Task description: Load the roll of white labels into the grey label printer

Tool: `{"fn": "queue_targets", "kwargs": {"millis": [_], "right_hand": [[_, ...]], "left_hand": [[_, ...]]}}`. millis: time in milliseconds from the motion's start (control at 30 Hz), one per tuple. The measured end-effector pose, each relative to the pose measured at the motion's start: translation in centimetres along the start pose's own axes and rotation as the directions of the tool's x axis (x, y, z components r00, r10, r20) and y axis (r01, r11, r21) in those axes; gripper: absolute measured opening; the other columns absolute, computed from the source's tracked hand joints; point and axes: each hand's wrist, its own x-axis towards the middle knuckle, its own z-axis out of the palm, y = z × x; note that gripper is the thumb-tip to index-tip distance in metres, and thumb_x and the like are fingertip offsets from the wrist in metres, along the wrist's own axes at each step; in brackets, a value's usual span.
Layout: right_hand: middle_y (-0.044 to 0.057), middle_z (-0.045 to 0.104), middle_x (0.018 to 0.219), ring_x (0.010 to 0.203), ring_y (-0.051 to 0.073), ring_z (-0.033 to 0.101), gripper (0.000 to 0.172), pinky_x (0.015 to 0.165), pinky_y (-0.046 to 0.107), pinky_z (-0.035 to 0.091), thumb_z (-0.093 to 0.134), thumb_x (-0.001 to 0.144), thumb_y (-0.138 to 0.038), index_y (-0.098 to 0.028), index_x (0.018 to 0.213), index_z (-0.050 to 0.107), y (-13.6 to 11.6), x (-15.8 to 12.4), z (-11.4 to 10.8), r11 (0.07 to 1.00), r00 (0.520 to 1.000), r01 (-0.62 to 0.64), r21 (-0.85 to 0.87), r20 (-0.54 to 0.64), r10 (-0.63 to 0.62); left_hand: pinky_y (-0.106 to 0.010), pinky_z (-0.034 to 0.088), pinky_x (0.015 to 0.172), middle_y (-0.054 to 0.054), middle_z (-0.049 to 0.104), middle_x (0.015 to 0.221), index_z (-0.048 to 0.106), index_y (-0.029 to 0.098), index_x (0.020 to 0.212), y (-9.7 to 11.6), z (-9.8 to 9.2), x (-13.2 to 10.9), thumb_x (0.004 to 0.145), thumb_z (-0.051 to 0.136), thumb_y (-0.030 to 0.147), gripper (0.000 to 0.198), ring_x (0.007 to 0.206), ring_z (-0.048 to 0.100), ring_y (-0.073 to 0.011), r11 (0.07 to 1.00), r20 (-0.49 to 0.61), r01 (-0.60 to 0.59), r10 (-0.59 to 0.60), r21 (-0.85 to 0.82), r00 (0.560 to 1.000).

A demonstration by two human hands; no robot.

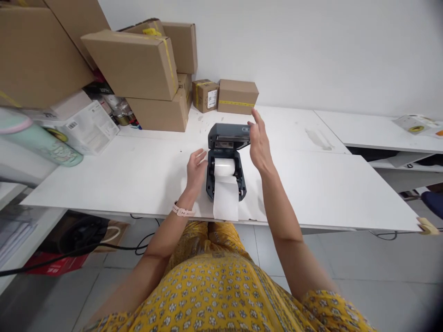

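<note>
Left hand [195,174] is loosely open, fingers a bit bent and pointing forward, right beside the printer's near-left side. Nothing in its grip, and I can't tell if the fingertips actually touch the casing. Right hand [259,146] is up higher and further forward, fingers stretched out, thumb side against the right edge of the raised lid [224,130]; no closed grip that I can see. Both forearms reach forward and angle inward, with a pink wristband [183,211] on the left wrist.

The label printer [209,184] sits between the hands, with a white roll [224,167] inside and a paper strip [226,200] running out toward the body. Past the hands there's a small box [238,97], and a mint bottle [44,140] is well off to the left hand's left.
</note>
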Motion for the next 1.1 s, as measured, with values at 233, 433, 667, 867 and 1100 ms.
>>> {"fn": "queue_targets", "kwargs": {"millis": [233, 433, 667, 867, 1100], "right_hand": [[0.011, 0.042, 0.161, 0.149, 0.033, 0.042, 0.078, 0.120, 0.048, 0.035, 0.024, 0.098, -0.074, -0.024, 0.158, 0.034, 2.1, 8.5, 0.6, 0.974, 0.997, 0.064, -0.219, -0.038, -0.074], [0.010, 0.067, 0.131, 0.122, 0.027, 0.064, 0.038, 0.105, 0.047, 0.052, 0.043, 0.103, -0.041, -0.024, 0.134, 0.057, 1.5, 3.0, 0.9, 0.910, 0.955, 0.275, -0.311, 0.195, -0.222], [0.018, 0.062, 0.143, 0.131, 0.039, 0.059, 0.078, 0.107, 0.051, 0.046, 0.073, 0.085, -0.036, -0.020, 0.154, 0.039, 4.3, 0.0, 3.6, 0.774, 0.548, 0.279, -0.568, 0.756, 0.358], [0.020, 0.055, 0.150, 0.135, 0.043, 0.055, 0.103, 0.109, 0.052, 0.045, 0.084, 0.070, -0.038, -0.018, 0.157, 0.032, 6.2, 1.5, 5.7, 0.770, 0.498, 0.248, -0.588, 0.759, 0.419], [0.013, 0.054, 0.146, 0.130, 0.032, 0.057, 0.107, 0.112, 0.047, 0.046, 0.085, 0.070, -0.045, -0.024, 0.158, 0.029, 4.6, 1.9, -1.8, 1.000, 0.558, 0.004, -0.006, 0.830, 0.003]], "left_hand": [[-0.048, 0.046, 0.110, -0.017, 0.056, 0.148, 0.043, 0.019, 0.146, -4.0, 0.6, 0.7, 0.072, 0.068, 0.017, 0.078, 0.133, 0.057, -0.0335, 0.944, 0.111, 0.151, -0.191, 0.294, 0.975], [-0.044, 0.049, 0.105, -0.014, 0.064, 0.141, 0.047, 0.019, 0.144, -3.2, 0.8, 1.5, 0.071, 0.062, 0.008, 0.075, 0.124, 0.064, -0.0305, 0.885, 0.050, 0.154, -0.195, 0.439, 0.979], [-0.047, 0.045, 0.109, -0.012, 0.066, 0.139, 0.039, 0.020, 0.152, -2.5, 1.2, 1.2, 0.074, 0.058, 0.008, 0.082, 0.127, 0.063, -0.0329, 0.814, 0.042, 0.142, -0.199, 0.564, 0.979], [-0.051, 0.039, 0.115, -0.010, 0.064, 0.143, 0.028, 0.022, 0.160, -2.1, 1.3, 1.1, 0.075, 0.053, 0.006, 0.089, 0.134, 0.058, -0.0347, 0.762, 0.078, 0.095, -0.188, 0.640, 0.979], [-0.054, 0.035, 0.118, -0.010, 0.060, 0.149, 0.023, 0.018, 0.162, -2.1, 1.1, 0.8, 0.077, 0.051, 0.008, 0.090, 0.137, 0.055, -0.0354, 0.776, 0.090, 0.081, -0.175, 0.626, 0.981]]}}
